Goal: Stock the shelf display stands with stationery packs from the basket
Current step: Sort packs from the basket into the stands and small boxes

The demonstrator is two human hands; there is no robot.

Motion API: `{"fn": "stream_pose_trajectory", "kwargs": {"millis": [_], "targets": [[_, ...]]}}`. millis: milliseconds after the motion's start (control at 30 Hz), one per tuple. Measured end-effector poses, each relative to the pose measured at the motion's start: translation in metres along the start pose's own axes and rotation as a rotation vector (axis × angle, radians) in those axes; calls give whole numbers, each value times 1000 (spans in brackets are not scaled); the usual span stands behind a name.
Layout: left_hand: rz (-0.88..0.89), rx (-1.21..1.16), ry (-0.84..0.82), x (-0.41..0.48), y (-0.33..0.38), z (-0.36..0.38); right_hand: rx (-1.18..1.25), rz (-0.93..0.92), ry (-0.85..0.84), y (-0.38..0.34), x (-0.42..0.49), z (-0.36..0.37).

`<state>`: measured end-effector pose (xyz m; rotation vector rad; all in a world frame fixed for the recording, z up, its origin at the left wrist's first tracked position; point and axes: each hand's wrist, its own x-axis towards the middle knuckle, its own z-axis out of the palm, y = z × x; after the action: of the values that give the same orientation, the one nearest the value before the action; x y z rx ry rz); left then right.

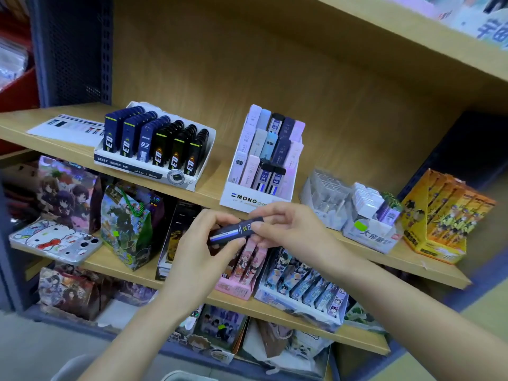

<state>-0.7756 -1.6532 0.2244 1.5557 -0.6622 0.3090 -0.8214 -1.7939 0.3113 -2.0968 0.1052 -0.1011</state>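
While both forearms reach up from 6 o'clock, the left grip point(200, 243) and the right grip point(291, 229) meet in front of the shelf's edge and share one slim dark lead pack point(235, 231). The left grip curls its thumb and fingers round the pack's lower end, toward 8 o'clock. The right grip pinches the upper end, toward 2 o'clock, between thumb and fingertips. The pack lies tilted between them in the air, its blue stripe and "0.5 2B" label facing up, touching no stand. Behind and below the hands, the lower shelves carry illustrated boxes point(244, 270). Just beyond the pack at 12 o'clock, the white MONO display stand point(247, 198) sits on the wooden shelf point(213, 185), with stepped rows of pale pink, light blue and dark packs leaning back in it. Farther off at 10 o'clock stands a white tray point(129, 165) with six rows of navy and black cases. Toward 3 o'clock are a white carton point(368, 235) and a yellow box point(439, 243).
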Motion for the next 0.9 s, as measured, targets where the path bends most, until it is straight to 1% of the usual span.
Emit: {"fn": "stream_pose_trajectory", "kwargs": {"millis": [67, 133, 200, 333, 400, 500, 600, 767, 900], "targets": [[81, 69, -34, 0, 3, 4, 0, -5, 27, 0, -6, -9], [159, 165, -61, 6, 6, 7, 6, -46, 116, -4, -9, -21], [174, 266, -79, 19, 9, 10, -30, -131, 274, -12, -6, -38], [206, 544, -121, 53, 12, 14, -238, -334, 615, -24, 17, -72], [240, 674, -151, 65, 8, 18, -317, -380, 693, -27, 32, -81], [276, 820, -199, 70, -4, 22, -376, -422, 647, -30, 52, -85], [304, 893, -178, 68, -9, 21, -431, -445, 585, -33, 61, -83], [315, 899, -195, 68, -12, 19, -419, -522, 606, -32, 59, -83], [313, 884, -202, 68, -12, 19, -469, -572, 532, -24, 60, -72]]}}
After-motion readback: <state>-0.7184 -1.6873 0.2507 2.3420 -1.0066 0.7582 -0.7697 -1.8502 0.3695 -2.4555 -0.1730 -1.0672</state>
